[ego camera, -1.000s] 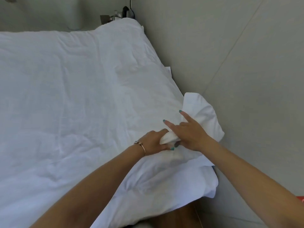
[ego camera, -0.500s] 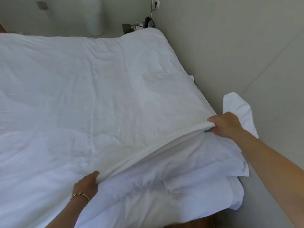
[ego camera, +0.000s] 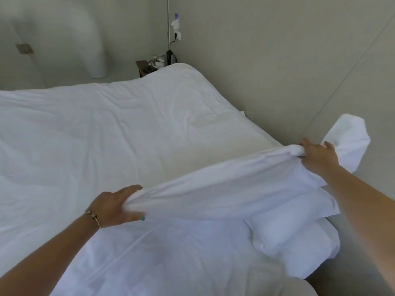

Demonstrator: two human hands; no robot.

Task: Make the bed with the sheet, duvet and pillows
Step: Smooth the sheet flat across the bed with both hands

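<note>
From above, a person's left hand [ego camera: 116,205] and right hand [ego camera: 318,155] each clutch a bunched fold of a white duvet [ego camera: 213,184], lifting its edge taut between them. The duvet covers the bed [ego camera: 106,135], beside the wall [ego camera: 277,60]

Just one head cam, looking forward and down from close over the bed [ego camera: 106,129]; wall [ego camera: 277,60] fills 1 to 3 o'clock.

A white, wrinkled duvet [ego camera: 119,133] covers the bed, reaching toward 12 o'clock. Its near edge is lifted into a taut, bunched ridge running from 7 to 3 o'clock; the loose corner hangs crumpled at 4 o'clock.
</note>
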